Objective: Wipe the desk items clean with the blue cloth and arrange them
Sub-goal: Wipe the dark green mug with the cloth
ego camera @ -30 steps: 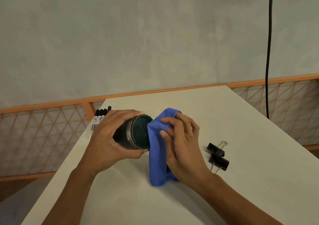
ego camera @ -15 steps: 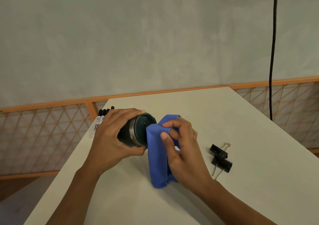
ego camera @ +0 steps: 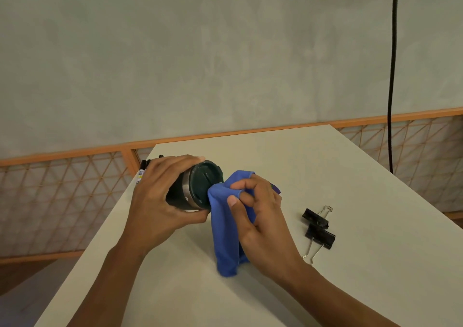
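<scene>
Blue cloth (ego camera: pixel 225 239) is bunched in my right hand (ego camera: pixel 263 224), fingers curled round it, thumb and forefinger pinching a fold. Its top edge presses on the lid (ego camera: pixel 204 188) of the tumbler (ego camera: pixel 185 193); its lower end hangs down and touches the desk (ego camera: pixel 325 171), left of centre.

The tumbler has a dark body, a steel band and a dark slotted lid. It lies tilted on its side with the lid facing right toward the cloth. My left hand (ego camera: pixel 157 201) grips the body, fingers over the top and thumb below. I can't tell if the tumbler touches the desk.

The markers (ego camera: pixel 140 172), black caps, are at the desk's far left edge, mostly hidden behind my left hand. Two black binder clips (ego camera: pixel 320 236) with wire handles lie on the desk just right of my right hand, touching each other.

A black cable (ego camera: pixel 392 76) hangs down the wall on the right. An orange lattice railing (ego camera: pixel 62 196) runs behind the desk.
</scene>
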A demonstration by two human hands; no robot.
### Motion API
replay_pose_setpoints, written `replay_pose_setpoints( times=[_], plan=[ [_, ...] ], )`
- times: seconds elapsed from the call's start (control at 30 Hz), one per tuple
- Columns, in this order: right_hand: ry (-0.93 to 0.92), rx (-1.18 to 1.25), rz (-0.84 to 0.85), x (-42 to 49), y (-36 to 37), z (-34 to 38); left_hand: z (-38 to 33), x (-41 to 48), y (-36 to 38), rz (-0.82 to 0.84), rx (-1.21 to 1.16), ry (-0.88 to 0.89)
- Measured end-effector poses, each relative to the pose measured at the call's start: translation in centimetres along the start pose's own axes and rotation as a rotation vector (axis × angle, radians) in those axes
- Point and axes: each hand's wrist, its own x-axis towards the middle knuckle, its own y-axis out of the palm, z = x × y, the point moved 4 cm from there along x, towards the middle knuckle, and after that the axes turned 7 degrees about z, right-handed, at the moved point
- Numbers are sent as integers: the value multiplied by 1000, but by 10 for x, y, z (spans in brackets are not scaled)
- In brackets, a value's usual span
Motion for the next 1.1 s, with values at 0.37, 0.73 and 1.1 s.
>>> replay_pose_setpoints(
  times=[0.37, 0.73, 1.1],
  plan=[
    [19, -7, -31, 1, -6, -4, -3, 0, -3, -34, 17, 20],
    [-229, -276, 38, -1, 2, 6, -9, 1, -3, 23, -7, 40],
    [69, 257, 193, 4, 2, -4, -11, 1, 9, 9, -79, 47]
  ],
)
